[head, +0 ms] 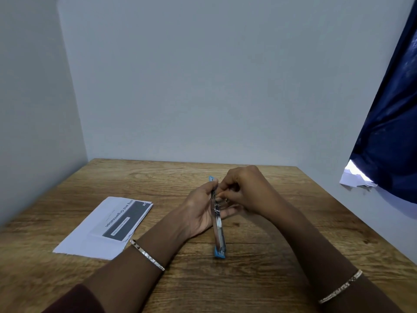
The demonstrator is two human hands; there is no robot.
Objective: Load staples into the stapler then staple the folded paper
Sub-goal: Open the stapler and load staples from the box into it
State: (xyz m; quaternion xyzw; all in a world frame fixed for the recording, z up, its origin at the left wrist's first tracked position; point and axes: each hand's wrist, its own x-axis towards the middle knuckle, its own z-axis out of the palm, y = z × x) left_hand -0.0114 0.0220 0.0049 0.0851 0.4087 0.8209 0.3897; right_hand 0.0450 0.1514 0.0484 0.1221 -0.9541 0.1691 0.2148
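Two hands meet over the table [259,279]: your left hand [200,211] cups the stapler [218,227], swung open end to end, its blue end [219,254] nearest you. Just beyond, your right hand [243,190] has its fingertips [220,195] pinched together at the metal channel, probably on staples, too small to tell. You look to be mid-loading; next, seat the strip flat and close it. Left of your left hand lies the folded paper [108,227], unstapled.
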